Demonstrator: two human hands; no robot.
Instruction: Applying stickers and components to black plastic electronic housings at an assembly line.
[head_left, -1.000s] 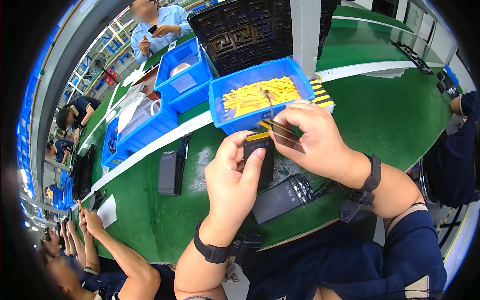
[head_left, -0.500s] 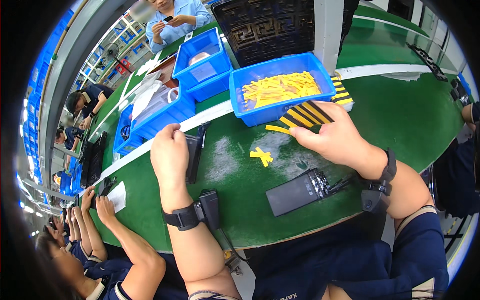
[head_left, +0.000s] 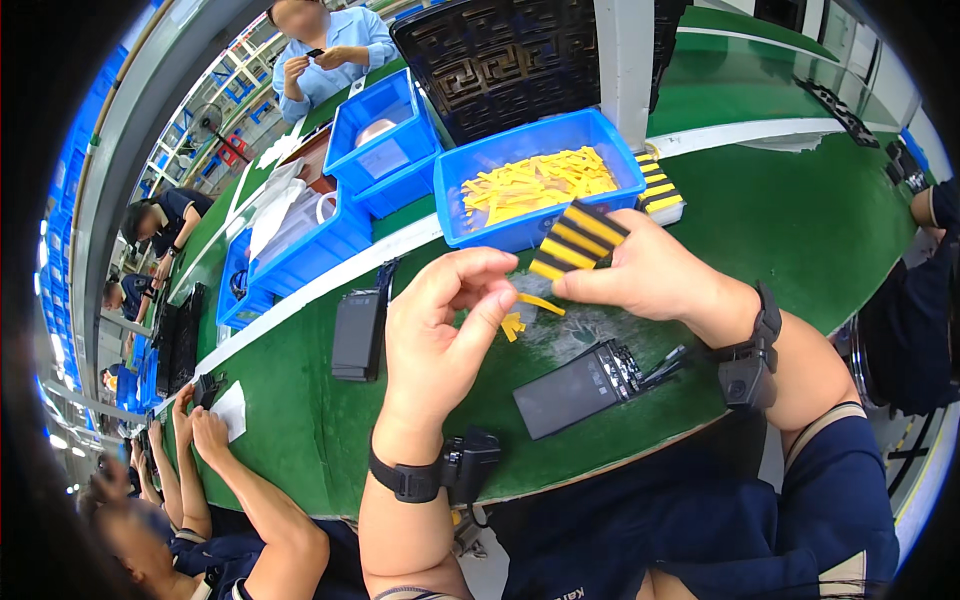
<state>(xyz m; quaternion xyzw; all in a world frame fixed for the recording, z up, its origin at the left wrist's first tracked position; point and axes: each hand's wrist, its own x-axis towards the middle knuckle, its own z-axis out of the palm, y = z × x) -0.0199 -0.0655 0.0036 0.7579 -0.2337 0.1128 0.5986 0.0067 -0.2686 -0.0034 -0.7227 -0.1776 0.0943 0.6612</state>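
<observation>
My right hand (head_left: 625,262) grips a sheet of black and yellow stripes (head_left: 578,240) between thumb and fingers. My left hand (head_left: 435,325) is raised beside it, fingers curled, with a gap between thumb and index finger. A narrow yellow strip (head_left: 541,303) shows between the two hands, near the left thumb tip; what holds it is unclear. Below lie a few loose yellow strips (head_left: 512,326), partly hidden by the left hand. A black, radio-like handheld device (head_left: 568,397) rests on the green table close to me. Another dark device (head_left: 354,338) lies left of my left hand.
A blue bin (head_left: 540,232) of yellow pieces stands ahead, with a striped stack (head_left: 658,190) at its right. More blue bins (head_left: 375,140) are at the left. Co-workers sit along the left side, one with hands (head_left: 205,425) on the table; another person (head_left: 335,62) stands across.
My left hand has moved right, away from the dark device, toward the striped sheet. The right hand with the sheet has shifted slightly left. The view has shifted a little.
</observation>
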